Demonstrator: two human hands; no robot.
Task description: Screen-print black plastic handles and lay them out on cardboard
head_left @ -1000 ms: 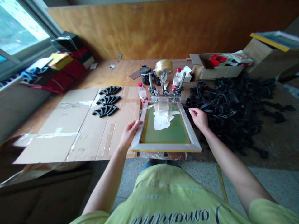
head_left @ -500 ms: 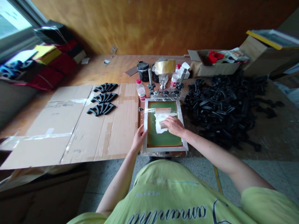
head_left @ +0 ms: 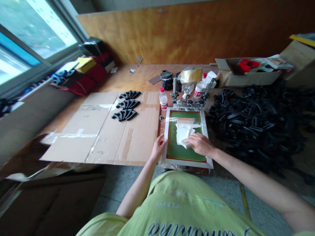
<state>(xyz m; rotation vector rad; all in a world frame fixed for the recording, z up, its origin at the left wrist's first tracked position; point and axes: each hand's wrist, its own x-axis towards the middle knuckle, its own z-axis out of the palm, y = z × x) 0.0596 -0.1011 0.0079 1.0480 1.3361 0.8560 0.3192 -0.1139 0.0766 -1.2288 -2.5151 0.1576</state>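
A screen-printing frame (head_left: 167,137) with green mesh lies flat on the table in front of me, white ink (head_left: 182,131) smeared across its middle. My left hand (head_left: 159,148) grips the frame's left rail. My right hand (head_left: 199,144) is closed on a squeegee (head_left: 186,144) pressed on the mesh at the near edge of the white ink. Metal clamps (head_left: 188,102) hold the frame's far end.
Three rows of black plastic parts (head_left: 126,104) lie on flattened cardboard (head_left: 98,131) to the left. A big heap of black parts (head_left: 258,118) fills the right. Bottles (head_left: 162,99), a black ink pot (head_left: 166,80) and tape sit behind the frame. Cardboard boxes (head_left: 246,77) stand far right.
The frame was lowered flat from a raised tilt. My right hand left the frame's right rail, took the squeegee on the mesh and drew it toward me. The camera view swung left.
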